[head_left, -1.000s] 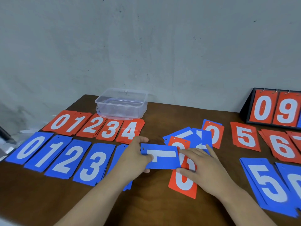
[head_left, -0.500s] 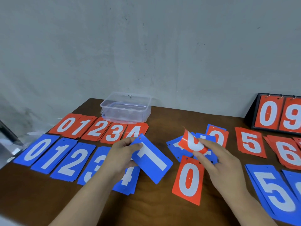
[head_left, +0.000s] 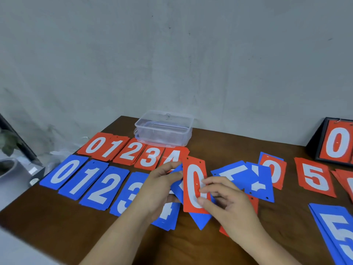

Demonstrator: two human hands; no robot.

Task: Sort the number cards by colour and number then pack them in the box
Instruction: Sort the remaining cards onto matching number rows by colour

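Left hand (head_left: pixel 162 188) grips a tilted blue card (head_left: pixel 199 219) by its edge above the middle of the brown surface (head_left: pixel 210 144), while the right hand (head_left: pixel 231 209) pinches a red 0 card (head_left: pixel 193 180) that lies across the blue one. Red piles (head_left: pixel 131 152) and blue piles (head_left: pixel 99 186), each numbered 0 to 4, run in two rows on the left. A clear box (head_left: pixel 162 135) stands just behind the red row, and loose blue cards (head_left: pixel 246 178) lie just right of the hands.

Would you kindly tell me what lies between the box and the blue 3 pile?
The red 3 pile lies there, in front of the box and behind the blue 3 pile, in the head view.
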